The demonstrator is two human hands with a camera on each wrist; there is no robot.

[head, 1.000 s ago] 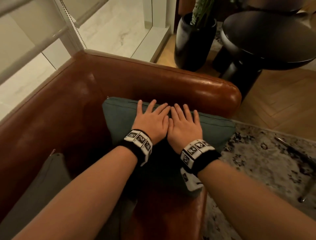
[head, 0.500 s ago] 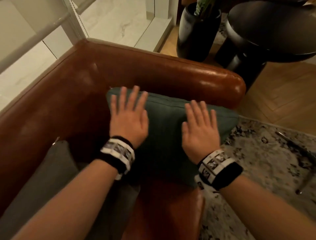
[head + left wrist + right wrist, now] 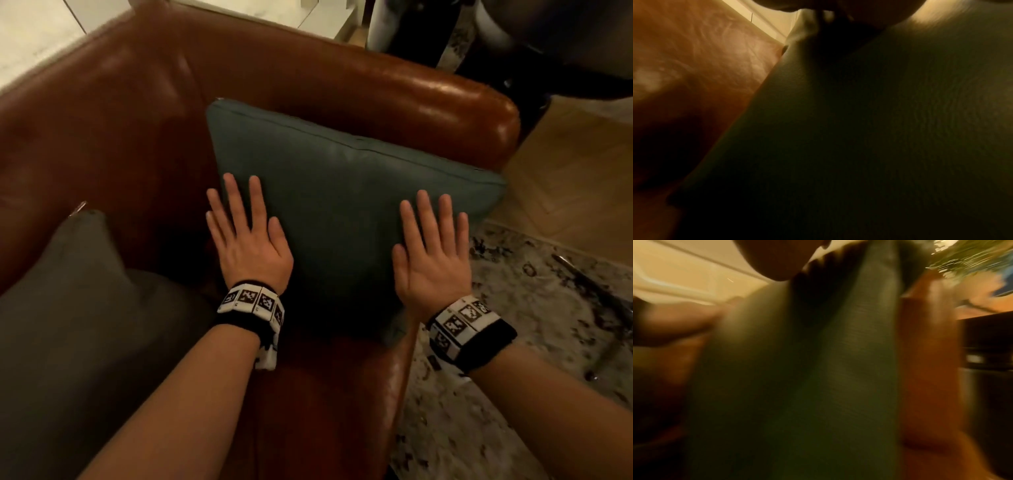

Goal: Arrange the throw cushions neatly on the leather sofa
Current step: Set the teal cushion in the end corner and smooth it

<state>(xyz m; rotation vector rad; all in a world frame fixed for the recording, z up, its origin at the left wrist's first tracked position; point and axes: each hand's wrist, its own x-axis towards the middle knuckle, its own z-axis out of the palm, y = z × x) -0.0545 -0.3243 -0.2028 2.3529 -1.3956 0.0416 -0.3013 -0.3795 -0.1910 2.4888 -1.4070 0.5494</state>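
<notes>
No words, brand names or numbers can be read in any view. The only sign-like marks are the black-and-white square code patterns on the white wristband [image 3: 252,303] behind the left hand's fingers [image 3: 236,205] and on the matching wristband [image 3: 460,323] behind the right hand's fingers [image 3: 433,219]; they are machine codes, not letters, and cannot be read as text. Both wrist views are dark and blurred and show no lettering.
</notes>
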